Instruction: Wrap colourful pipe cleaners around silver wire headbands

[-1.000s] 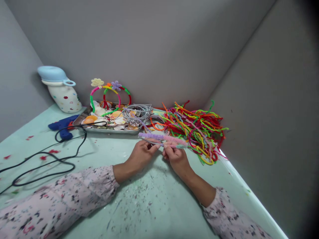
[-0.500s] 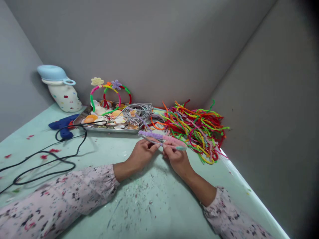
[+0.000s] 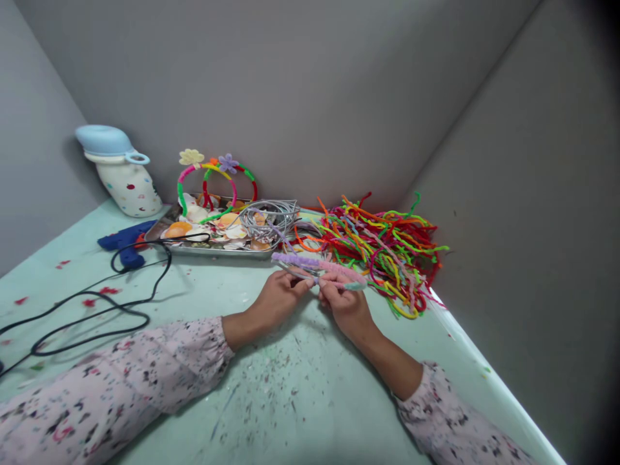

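Our left hand [image 3: 276, 300] and right hand [image 3: 347, 309] keep fingers clamped on the headband [image 3: 310, 263], part wrapped purple and pink, its grey stretch not yet covered.

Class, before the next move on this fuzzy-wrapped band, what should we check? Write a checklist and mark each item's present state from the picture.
1. Both hands grip: left hand and right hand pinch the wrapped band: ok.
2. Wrap end tucked: hidden under the fingers: cannot tell.
3. Spare pipe cleaners near: the pile lies just beyond the right hand: ok.
4. Cord clear of the hands: it loops on the table to the left, apart from them: ok.
5. Glue gun switched off: cannot tell.
6. Surface clean: scraps litter it: not ok.
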The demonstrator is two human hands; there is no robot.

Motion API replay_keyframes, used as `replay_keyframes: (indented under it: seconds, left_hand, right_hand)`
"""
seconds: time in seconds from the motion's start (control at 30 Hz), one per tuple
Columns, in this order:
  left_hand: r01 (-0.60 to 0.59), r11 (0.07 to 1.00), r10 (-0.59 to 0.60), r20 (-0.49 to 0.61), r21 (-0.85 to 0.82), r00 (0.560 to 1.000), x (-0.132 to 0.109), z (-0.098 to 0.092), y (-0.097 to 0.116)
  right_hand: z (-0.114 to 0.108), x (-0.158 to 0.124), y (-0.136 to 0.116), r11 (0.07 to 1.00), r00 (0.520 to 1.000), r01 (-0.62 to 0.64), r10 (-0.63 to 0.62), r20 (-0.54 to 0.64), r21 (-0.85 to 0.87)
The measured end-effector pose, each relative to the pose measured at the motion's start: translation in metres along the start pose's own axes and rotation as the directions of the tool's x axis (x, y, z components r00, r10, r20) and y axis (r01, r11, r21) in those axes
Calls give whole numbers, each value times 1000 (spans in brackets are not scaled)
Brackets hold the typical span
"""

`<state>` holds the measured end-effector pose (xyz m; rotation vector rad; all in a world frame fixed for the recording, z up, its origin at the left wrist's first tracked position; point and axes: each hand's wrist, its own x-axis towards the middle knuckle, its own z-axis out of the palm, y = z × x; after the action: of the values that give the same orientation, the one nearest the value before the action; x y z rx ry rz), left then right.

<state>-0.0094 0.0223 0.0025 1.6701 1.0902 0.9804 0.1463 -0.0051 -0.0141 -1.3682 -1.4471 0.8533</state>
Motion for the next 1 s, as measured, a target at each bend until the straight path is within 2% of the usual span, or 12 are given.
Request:
replay_keyframes:
  seconds: [0.17,0.37,0.6,0.8,1.0]
  left_hand:
    - [-15,1000,15,17,24,1000,0,-1,0]
    - [-36,999,36,33,0,999,1,-1,-3]
    - [-49,999,49,44,8,998,2,-2,-2]
    - [-49,999,50,23,-16,999,1,1,-6]
    - [-24,999,23,23,24,999,2,1,-9]
  right_hand:
    - [0,-1,0,998,999,50,-49,7,-24]
    - [2,-2,-2,1000,1000,11,-11,-11,-16]
    - [2,-2,-5,998,999,27,-29,-24,-56]
    - [1,-1,1,999,999,-41,41,4,30]
    - [0,-2,6,999,999,-34,34,-13,-41]
